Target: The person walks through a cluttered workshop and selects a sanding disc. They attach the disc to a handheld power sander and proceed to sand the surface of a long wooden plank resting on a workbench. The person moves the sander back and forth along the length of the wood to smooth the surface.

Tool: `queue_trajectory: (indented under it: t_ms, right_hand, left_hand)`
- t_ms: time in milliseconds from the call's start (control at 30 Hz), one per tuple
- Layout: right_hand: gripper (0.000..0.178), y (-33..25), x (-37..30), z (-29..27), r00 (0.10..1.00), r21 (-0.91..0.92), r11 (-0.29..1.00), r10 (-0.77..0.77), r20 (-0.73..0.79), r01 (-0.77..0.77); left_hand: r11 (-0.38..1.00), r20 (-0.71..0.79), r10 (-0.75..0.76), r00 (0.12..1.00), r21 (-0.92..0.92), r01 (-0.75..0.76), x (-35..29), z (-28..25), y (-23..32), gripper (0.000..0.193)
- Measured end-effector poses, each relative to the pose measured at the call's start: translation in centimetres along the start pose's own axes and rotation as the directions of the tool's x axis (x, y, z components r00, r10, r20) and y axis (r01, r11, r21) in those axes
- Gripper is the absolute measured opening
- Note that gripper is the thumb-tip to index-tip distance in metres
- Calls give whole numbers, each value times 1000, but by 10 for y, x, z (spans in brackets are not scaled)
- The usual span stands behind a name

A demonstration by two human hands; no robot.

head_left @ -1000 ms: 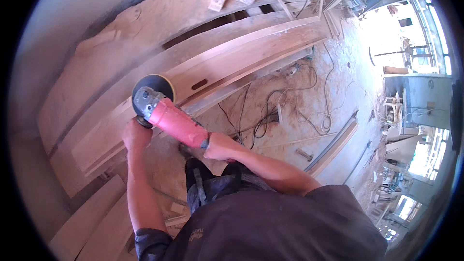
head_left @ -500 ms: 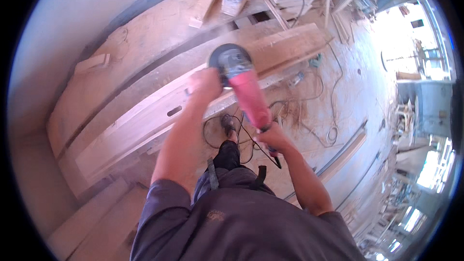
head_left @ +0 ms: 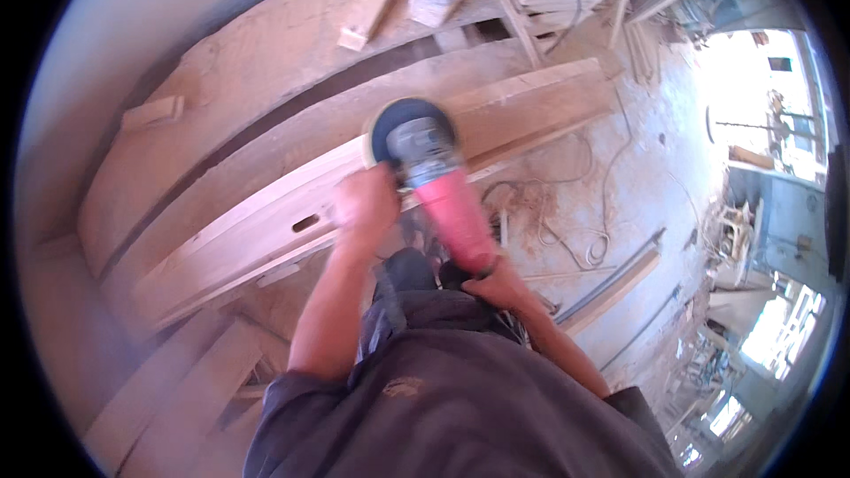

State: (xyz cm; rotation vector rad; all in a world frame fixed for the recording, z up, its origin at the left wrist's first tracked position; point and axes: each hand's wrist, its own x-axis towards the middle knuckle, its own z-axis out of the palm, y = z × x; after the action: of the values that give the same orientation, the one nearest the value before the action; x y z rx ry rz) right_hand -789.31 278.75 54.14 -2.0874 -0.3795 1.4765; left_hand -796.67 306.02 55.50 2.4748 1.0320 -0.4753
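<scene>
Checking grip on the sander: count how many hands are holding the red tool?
2. The left hand grips near the head of the red disc sander; the right hand holds the rear end of its body.

Both hands grip a red angle grinder (left hand blurred, right hand rearward), disc seemingly on the long plank.
</scene>
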Motion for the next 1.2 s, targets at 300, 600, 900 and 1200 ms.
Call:
queue_trajectory:
  t_ms: [300,600,900,1200]
  right_hand:
    - [49,-37,58,30,914,-447,840,-133,382,309]
    - [50,-6,82,-71,953,-296,928,-147,265,225]
    - [60,56,74,-207,988,-167,982,-63,140,86]
    - [55,55,75,-307,997,-105,995,7,78,1]
  left_hand:
    - [860,-199,-509,837,-146,488,-80,34,-92,20]
    - [910,-180,-415,892,-64,411,-6,51,4,25]
    - [943,-67,-331,941,-68,326,63,54,158,24]
    - [962,-2,-267,964,-66,266,122,63,259,28]
